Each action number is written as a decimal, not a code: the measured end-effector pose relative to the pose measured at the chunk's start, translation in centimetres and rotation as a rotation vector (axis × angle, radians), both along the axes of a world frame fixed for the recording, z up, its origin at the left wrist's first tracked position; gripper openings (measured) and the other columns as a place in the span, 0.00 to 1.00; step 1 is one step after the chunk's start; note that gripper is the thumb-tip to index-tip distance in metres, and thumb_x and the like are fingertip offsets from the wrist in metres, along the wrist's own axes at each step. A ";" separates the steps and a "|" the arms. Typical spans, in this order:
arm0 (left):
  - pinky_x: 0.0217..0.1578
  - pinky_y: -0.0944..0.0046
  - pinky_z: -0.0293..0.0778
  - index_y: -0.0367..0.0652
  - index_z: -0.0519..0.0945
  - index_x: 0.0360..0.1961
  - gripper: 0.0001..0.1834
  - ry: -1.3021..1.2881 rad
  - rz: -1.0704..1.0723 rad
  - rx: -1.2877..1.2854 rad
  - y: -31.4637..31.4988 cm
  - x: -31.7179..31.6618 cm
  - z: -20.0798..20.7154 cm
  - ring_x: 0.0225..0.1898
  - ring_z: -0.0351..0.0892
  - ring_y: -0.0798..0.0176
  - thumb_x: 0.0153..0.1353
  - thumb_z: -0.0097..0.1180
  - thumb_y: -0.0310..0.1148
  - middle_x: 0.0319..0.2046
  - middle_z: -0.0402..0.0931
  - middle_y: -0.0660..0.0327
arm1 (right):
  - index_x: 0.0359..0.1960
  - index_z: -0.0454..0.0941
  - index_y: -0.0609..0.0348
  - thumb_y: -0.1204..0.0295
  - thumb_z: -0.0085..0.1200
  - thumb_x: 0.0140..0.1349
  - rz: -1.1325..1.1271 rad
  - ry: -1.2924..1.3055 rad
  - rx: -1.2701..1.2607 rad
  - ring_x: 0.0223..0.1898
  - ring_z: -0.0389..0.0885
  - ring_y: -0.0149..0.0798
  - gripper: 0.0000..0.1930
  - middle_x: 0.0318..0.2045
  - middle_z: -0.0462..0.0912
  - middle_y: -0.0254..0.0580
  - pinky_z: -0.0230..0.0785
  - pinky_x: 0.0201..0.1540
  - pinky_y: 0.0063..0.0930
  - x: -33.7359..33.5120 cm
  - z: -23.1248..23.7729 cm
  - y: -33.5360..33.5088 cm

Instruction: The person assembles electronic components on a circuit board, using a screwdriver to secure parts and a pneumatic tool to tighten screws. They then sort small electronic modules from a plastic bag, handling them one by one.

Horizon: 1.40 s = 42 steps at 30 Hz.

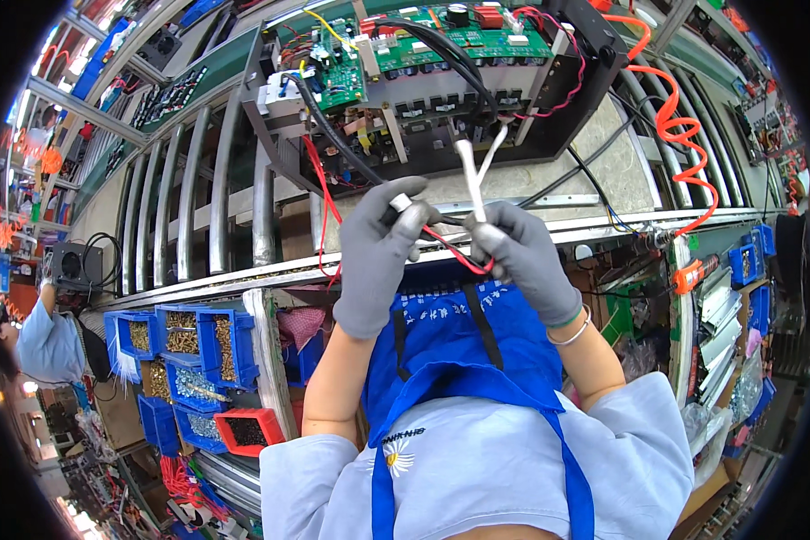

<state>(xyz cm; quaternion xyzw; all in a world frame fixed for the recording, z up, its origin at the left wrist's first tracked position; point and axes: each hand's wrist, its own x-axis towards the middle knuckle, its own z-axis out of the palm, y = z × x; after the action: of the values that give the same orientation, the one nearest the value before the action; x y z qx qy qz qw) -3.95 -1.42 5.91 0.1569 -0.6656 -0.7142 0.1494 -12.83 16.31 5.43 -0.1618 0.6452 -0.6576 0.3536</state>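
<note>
My gloved left hand (378,247) is closed, its thumb and finger pinching a black cable (346,155) close to a small white piece (400,203). To its right, my gloved right hand (529,259) pinches the end of a white-sleeved cable (471,171) that comes down from the machine. A thin red wire (454,255) loops between the two hands, touching the right fingers. Just beyond them stands an open black chassis (603,67) with green circuit boards (463,49) and bundled wiring. The cable tips are partly hidden by my fingers.
The chassis rests on a roller conveyor (220,202) with a metal front rail (198,290). An orange coiled hose (684,130) hangs at the right. Blue bins (216,346) of screws and a red bin (247,432) sit lower left. Another person (49,337) is at far left.
</note>
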 end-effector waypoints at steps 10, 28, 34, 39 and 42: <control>0.44 0.63 0.73 0.43 0.86 0.39 0.15 0.328 0.389 -0.693 -1.3 0.8 2.3 0.42 0.77 0.61 0.52 0.70 0.37 0.39 0.78 0.58 | 0.51 0.74 0.63 0.72 0.55 0.62 0.153 1.175 -0.061 0.42 0.77 0.54 0.16 0.39 0.78 0.52 0.68 0.48 0.42 0.7 3.9 -5.6; 0.46 0.56 0.72 0.42 0.75 0.54 0.30 0.145 0.890 -1.189 -13.3 -2.2 1.6 0.46 0.77 0.58 0.48 0.69 0.37 0.42 0.79 0.55 | 0.33 0.85 0.61 0.57 0.56 0.58 0.530 1.678 0.781 0.29 0.84 0.48 0.18 0.26 0.84 0.51 0.75 0.39 0.39 -8.7 14.3 -21.4; 0.56 0.50 0.69 0.42 0.67 0.62 0.37 0.048 0.697 -1.083 -15.2 -4.4 -0.2 0.55 0.74 0.46 0.49 0.64 0.35 0.53 0.73 0.49 | 0.32 0.83 0.66 0.60 0.56 0.56 0.629 1.609 0.881 0.28 0.82 0.43 0.18 0.23 0.82 0.49 0.74 0.37 0.37 -8.3 14.6 -23.0; 0.54 0.50 0.70 0.41 0.68 0.61 0.36 -0.026 0.725 -1.139 -15.9 -4.8 -1.4 0.54 0.75 0.48 0.48 0.64 0.33 0.52 0.75 0.52 | 0.33 0.83 0.66 0.59 0.56 0.55 0.634 1.499 0.829 0.28 0.82 0.42 0.19 0.23 0.82 0.50 0.74 0.35 0.35 -9.2 14.5 -23.5; 0.53 0.51 0.70 0.42 0.68 0.60 0.35 0.000 0.731 -1.139 -15.7 -4.8 -1.2 0.54 0.75 0.48 0.48 0.63 0.32 0.52 0.75 0.53 | 0.35 0.84 0.65 0.59 0.56 0.54 0.657 1.494 0.843 0.28 0.81 0.41 0.19 0.24 0.83 0.49 0.73 0.35 0.35 -9.1 14.9 -24.0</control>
<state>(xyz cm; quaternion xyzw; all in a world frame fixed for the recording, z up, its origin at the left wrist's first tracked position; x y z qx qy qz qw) -8.73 -17.15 4.67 0.2687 -0.8423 -0.1555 0.4407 -21.89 -7.69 20.33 -0.5777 0.8141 0.0410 0.0435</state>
